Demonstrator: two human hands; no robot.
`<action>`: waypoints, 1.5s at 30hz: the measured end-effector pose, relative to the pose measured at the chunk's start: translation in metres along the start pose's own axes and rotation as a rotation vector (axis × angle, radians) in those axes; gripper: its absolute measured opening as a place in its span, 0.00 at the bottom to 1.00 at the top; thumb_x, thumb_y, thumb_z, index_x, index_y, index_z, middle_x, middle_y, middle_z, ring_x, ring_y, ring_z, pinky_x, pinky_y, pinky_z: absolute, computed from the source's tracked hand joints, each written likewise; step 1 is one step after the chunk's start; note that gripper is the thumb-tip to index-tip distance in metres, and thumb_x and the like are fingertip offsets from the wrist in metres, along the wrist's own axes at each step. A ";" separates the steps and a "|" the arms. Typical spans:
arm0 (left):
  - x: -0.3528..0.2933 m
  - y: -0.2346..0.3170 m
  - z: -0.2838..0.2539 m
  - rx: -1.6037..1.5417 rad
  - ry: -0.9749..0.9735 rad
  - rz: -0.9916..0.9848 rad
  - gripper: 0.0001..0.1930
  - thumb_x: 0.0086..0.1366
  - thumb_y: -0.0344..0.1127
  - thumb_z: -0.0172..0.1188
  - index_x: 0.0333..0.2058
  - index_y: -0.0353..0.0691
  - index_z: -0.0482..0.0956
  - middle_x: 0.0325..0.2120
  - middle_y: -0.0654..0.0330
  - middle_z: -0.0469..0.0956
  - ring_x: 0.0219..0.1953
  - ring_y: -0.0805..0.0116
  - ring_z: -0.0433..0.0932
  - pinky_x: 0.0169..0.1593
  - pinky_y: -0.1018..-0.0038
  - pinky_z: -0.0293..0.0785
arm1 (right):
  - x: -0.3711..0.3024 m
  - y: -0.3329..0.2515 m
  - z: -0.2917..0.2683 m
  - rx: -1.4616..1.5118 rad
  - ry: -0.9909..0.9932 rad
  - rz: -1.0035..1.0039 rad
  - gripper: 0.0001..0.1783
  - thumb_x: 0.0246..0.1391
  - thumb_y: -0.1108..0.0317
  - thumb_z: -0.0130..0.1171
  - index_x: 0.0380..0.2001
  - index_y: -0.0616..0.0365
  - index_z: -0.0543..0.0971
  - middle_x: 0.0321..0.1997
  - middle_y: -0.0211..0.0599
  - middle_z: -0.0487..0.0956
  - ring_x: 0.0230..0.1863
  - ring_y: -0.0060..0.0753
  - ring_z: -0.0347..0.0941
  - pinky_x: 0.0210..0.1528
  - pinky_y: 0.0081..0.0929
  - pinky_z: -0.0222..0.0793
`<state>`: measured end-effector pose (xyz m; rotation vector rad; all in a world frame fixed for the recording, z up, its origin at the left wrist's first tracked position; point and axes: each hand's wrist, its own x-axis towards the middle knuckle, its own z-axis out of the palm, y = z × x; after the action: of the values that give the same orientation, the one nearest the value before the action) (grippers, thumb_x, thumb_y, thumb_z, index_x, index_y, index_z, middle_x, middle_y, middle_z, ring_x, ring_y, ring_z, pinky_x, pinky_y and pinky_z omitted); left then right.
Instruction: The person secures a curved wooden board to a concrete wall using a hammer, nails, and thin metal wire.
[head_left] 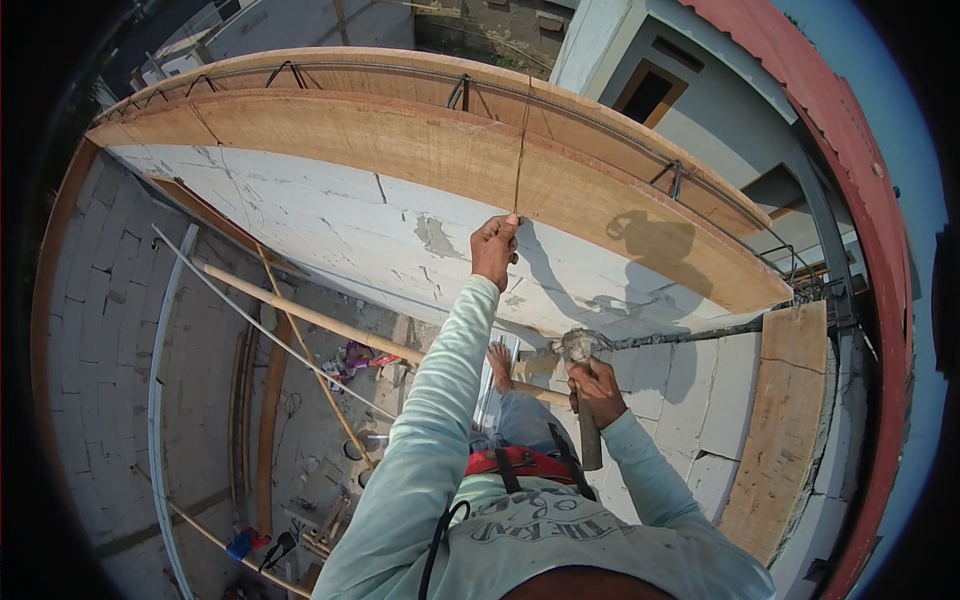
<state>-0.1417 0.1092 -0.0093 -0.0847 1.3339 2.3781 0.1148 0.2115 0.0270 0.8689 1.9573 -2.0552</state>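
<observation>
1. Hands first: your left hand [495, 248] is raised to the lower edge of the plywood form board [400, 150], fingers pinched shut against the board where a seam or line runs down it; whether they pinch a nail there is too small to tell.
2. Hammer [583, 400]: your right hand [598, 392] is wrapped shut round the handle, head up near the block wall [330, 225], well apart from the left hand.
3. Striking, as I judge it: keep the pinching fingertips low and off the line of the blow; start with light taps; draw the left hand away before you swing hard.
4. Edges: the board's lower edge sits just above your left knuckles; steel stirrups [460, 92] stand out of the trough behind it, so keep the hammer's arc below them.
5. Room: to your left the space falls open to the floor far below, crossed by slanting poles [300, 312]; to your right the second board [785, 420] and the wall corner close in; swing in the gap between, close to your chest.
6. Footing: your bare foot [499, 362] rests on a narrow support; keep your weight over it as you strike.
</observation>
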 end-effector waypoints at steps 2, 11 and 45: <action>0.002 -0.004 0.001 -0.034 -0.022 0.002 0.12 0.64 0.42 0.59 0.32 0.38 0.78 0.13 0.71 0.62 0.15 0.81 0.57 0.21 0.79 0.58 | 0.001 0.003 0.001 -0.015 0.045 0.016 0.16 0.55 0.57 0.59 0.24 0.56 0.69 0.16 0.27 0.68 0.12 0.22 0.66 0.14 0.22 0.62; 0.004 0.000 -0.008 0.073 -0.018 0.047 0.13 0.63 0.42 0.60 0.31 0.38 0.78 0.12 0.72 0.62 0.14 0.81 0.57 0.20 0.79 0.57 | 0.007 0.004 -0.003 -0.051 0.079 0.031 0.17 0.54 0.57 0.59 0.24 0.59 0.69 0.14 0.31 0.68 0.12 0.25 0.66 0.15 0.25 0.63; 0.021 0.013 -0.023 0.084 0.111 0.145 0.12 0.60 0.38 0.63 0.36 0.35 0.78 0.15 0.67 0.69 0.15 0.80 0.63 0.17 0.81 0.57 | 0.005 0.048 -0.006 -0.217 0.038 0.140 0.13 0.55 0.62 0.56 0.24 0.59 0.68 0.16 0.29 0.68 0.12 0.24 0.66 0.14 0.24 0.63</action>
<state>-0.1693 0.0904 -0.0163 -0.1004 1.5374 2.4641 0.1370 0.2130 -0.0163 0.9708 2.0285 -1.7251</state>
